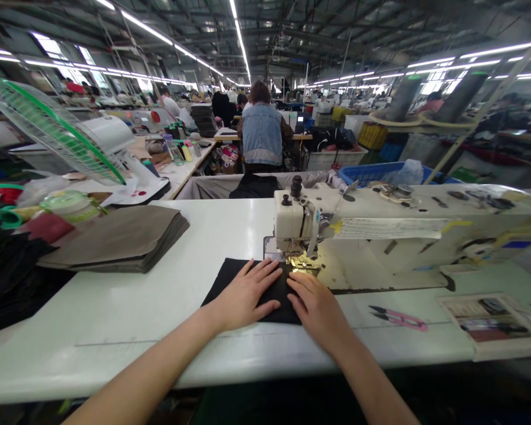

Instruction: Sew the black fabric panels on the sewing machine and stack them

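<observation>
A piece of black fabric (223, 280) lies flat on the white table, its far right part by the needle area of a sewing machine (296, 224). My left hand (248, 292) rests on top of the fabric with fingers stretched out and spread. Over the fabric's right edge lies my right hand (316, 304), palm down, fingers extended toward the presser foot and the brass-coloured plate (304, 267). Neither hand is wrapped around anything. The needle tip itself is too small to make out.
Left on the table sits a stack of grey-brown fabric pieces (119, 236), with a fan (62, 130) behind it. Pink-handled thread snips (398, 319) and a parts tray (491, 324) lie to the right. A person in a denim vest (262, 133) sits ahead.
</observation>
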The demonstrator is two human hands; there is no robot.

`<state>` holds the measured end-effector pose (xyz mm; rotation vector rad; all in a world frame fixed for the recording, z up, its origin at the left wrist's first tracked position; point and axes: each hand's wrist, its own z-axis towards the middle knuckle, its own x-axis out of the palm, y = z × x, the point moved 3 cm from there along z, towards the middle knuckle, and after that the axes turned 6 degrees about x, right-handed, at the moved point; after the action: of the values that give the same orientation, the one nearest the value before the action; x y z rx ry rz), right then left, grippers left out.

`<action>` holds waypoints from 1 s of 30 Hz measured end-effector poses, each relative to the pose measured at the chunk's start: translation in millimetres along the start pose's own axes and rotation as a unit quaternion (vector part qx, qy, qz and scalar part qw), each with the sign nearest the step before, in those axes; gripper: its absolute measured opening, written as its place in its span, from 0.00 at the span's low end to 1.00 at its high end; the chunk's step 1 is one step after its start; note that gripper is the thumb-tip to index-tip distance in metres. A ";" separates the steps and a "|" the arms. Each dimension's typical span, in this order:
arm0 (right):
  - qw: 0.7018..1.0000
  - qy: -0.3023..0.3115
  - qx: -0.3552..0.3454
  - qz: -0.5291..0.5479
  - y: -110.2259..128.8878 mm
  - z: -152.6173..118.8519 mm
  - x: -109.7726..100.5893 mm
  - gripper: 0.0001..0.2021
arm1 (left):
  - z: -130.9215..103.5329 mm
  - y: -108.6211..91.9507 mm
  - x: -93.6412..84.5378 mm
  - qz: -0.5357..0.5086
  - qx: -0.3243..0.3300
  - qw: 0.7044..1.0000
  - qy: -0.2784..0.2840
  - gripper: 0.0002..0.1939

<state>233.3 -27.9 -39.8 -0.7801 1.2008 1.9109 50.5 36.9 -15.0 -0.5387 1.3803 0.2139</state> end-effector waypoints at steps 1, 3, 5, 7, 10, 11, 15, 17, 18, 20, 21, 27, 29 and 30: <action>1.000 0.002 0.001 -0.003 0.1 0.8 -0.2 0.16 | 0.6 0.4 -0.4 0.002 0.000 1.000 0.001 0.35; 1.000 0.006 0.006 -0.008 0.1 3.2 -0.2 0.16 | 2.8 1.7 -1.9 0.006 -0.003 1.000 0.005 0.35; 1.000 0.007 0.009 -0.011 -0.2 5.1 -0.4 0.16 | 4.9 3.1 -3.4 0.009 -0.008 1.000 0.012 0.35; 1.000 0.006 0.006 -0.016 0.1 4.0 -1.4 0.16 | 4.9 2.6 -4.5 0.007 -0.011 1.000 0.017 0.36; 0.999 -0.002 -0.022 -0.023 3.6 -8.7 -6.1 0.15 | -3.4 -6.5 -4.7 -0.005 0.008 1.000 0.017 0.31; 0.999 -0.006 -0.035 -0.023 5.5 -15.9 -8.4 0.15 | -8.3 -12.6 -4.2 -0.014 0.028 0.999 0.022 0.28; 0.997 -0.008 -0.070 -0.018 13.5 -46.2 -17.6 0.15 | -29.5 -38.1 -2.0 -0.047 0.104 0.992 0.051 0.25; 0.997 -0.008 -0.077 -0.017 15.4 -52.8 -20.3 0.16 | -33.9 -41.9 -2.0 -0.049 0.100 0.993 0.049 0.25; 0.997 -0.008 -0.079 -0.018 15.5 -52.6 -20.8 0.16 | -33.9 -40.8 -1.9 -0.048 0.095 0.993 0.047 0.25; 0.997 -0.010 -0.078 -0.018 13.9 -45.8 -20.3 0.15 | -30.3 -33.8 -1.4 -0.043 0.091 0.994 0.041 0.24; 0.997 -0.011 -0.076 -0.018 12.3 -40.2 -19.5 0.14 | -27.2 -28.8 -1.1 -0.040 0.090 0.994 0.038 0.24; 0.998 -0.005 -0.061 -0.012 1.6 -2.5 -13.5 0.11 | -5.0 1.3 -3.3 -0.037 0.089 0.995 0.017 0.23; 0.998 -0.004 -0.054 -0.014 -1.1 6.3 -11.7 0.10 | 2.2 8.4 -5.9 -0.040 0.080 0.996 0.020 0.22; 0.999 -0.003 -0.049 -0.016 -2.2 9.9 -10.7 0.10 | 5.6 11.6 -7.3 -0.041 0.076 0.996 0.022 0.22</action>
<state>239.8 -21.0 -28.5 -0.8388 1.0915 1.9564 48.7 50.8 -10.2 -0.4746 1.4009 0.0291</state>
